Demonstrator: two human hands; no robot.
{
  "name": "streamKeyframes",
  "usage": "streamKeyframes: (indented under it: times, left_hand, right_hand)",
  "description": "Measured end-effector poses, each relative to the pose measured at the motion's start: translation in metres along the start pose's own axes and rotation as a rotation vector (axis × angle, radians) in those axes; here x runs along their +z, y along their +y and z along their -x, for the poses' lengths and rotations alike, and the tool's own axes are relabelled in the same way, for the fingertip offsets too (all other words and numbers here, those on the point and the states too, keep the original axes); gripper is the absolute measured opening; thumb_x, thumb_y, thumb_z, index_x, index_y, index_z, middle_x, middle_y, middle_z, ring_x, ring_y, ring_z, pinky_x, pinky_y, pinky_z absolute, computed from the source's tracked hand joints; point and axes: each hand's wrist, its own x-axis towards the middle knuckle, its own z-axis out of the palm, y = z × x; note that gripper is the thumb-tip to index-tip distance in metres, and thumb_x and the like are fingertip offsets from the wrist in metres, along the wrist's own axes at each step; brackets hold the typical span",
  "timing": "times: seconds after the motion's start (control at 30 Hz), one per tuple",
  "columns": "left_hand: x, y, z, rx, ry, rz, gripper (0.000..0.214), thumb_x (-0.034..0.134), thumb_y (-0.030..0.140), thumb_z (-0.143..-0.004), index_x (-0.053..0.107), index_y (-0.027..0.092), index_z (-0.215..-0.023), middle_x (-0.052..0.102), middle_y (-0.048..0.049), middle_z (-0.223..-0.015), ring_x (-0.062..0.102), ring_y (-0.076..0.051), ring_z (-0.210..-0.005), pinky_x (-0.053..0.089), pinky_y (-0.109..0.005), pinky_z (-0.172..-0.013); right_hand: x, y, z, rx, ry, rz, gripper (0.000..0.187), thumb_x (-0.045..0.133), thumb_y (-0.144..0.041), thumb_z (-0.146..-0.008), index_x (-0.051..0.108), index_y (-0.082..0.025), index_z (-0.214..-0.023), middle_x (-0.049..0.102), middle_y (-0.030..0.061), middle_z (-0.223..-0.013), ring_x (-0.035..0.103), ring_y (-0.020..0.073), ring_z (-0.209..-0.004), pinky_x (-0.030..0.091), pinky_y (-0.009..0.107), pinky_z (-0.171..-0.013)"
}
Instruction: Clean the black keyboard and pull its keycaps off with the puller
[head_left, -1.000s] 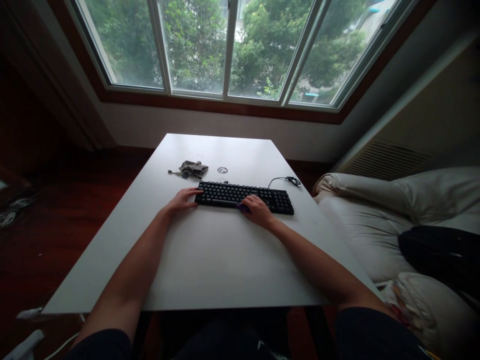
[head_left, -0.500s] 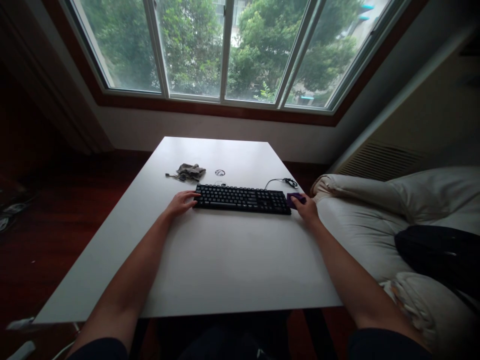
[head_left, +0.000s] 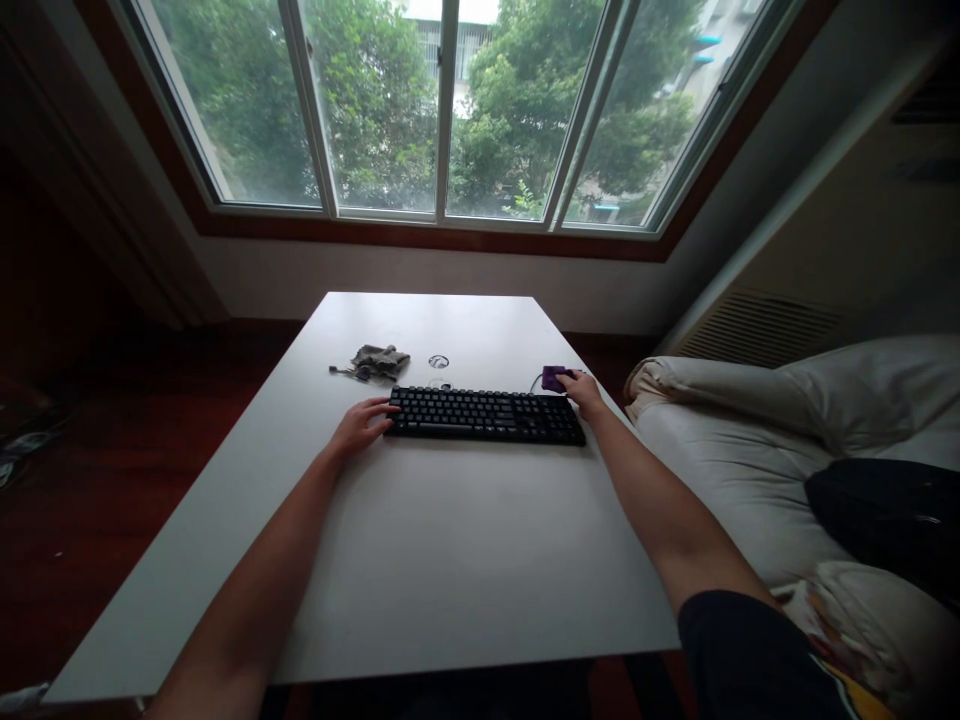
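A black keyboard (head_left: 480, 415) lies lengthwise across the white table (head_left: 450, 560). My left hand (head_left: 364, 425) grips its left end, fingers over the edge and thumb near the front corner. Pinched in my right hand (head_left: 585, 392) is a folded purple cloth (head_left: 555, 378), held at the keyboard's back right corner. Whether the cloth presses on the keyboard's back edge or hovers there, I cannot tell. The keyboard's cable is mostly hidden behind the cloth and hand.
Behind the keyboard's left end lie a crumpled grey cloth (head_left: 381, 360) and a small brush (head_left: 341, 371). A thin ring-shaped item (head_left: 439, 361) is near them. A cream sofa (head_left: 712, 440) with a dark bag (head_left: 885, 510) borders the table's right side. Beyond the table is a window (head_left: 390, 120).
My right hand has carried the purple cloth from the keyboard's right end to its back right corner, left and away from me. My left hand stays on the keyboard. The view has tilted slightly.
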Motion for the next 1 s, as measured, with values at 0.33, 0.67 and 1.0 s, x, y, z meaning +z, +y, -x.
streamKeyframes:
  times: [0.33, 0.67, 1.0]
  left_hand:
    - [0.001, -0.002, -0.002, -0.011, 0.006, 0.011, 0.036, 0.059, 0.044, -0.092, 0.073, 0.032, -0.123, 0.062, -0.0034, -0.140, 0.058, -0.027, -0.129, 0.043, -0.047, -0.114]
    - [0.003, -0.009, -0.002, -0.005, 0.029, 0.018, 0.035, 0.060, 0.042, -0.092, 0.073, 0.033, -0.123, 0.063, -0.0022, -0.139, 0.059, -0.026, -0.127, 0.043, -0.046, -0.114]
    - [0.004, -0.007, -0.002, -0.022, 0.046, 0.033, 0.036, 0.060, 0.041, -0.093, 0.072, 0.032, -0.125, 0.067, -0.0030, -0.134, 0.061, -0.025, -0.124, 0.044, -0.045, -0.113]
  right_hand:
    - [0.037, -0.007, -0.029, 0.049, -0.162, 0.051, 0.021, 0.067, -0.027, -0.086, 0.072, -0.010, -0.097, 0.073, 0.0076, -0.075, 0.061, 0.0117, -0.057, 0.045, 0.019, -0.050]
    - [0.073, -0.017, -0.034, 0.005, -0.305, 0.136, 0.020, 0.072, -0.022, -0.083, 0.068, -0.014, -0.101, 0.072, 0.0043, -0.075, 0.061, 0.0108, -0.052, 0.043, 0.018, -0.048]
    - [0.085, -0.027, -0.034, -0.005, -0.391, 0.095, 0.016, 0.064, -0.016, -0.087, 0.069, -0.012, -0.102, 0.072, 0.0048, -0.074, 0.061, 0.0109, -0.055, 0.044, 0.019, -0.049]
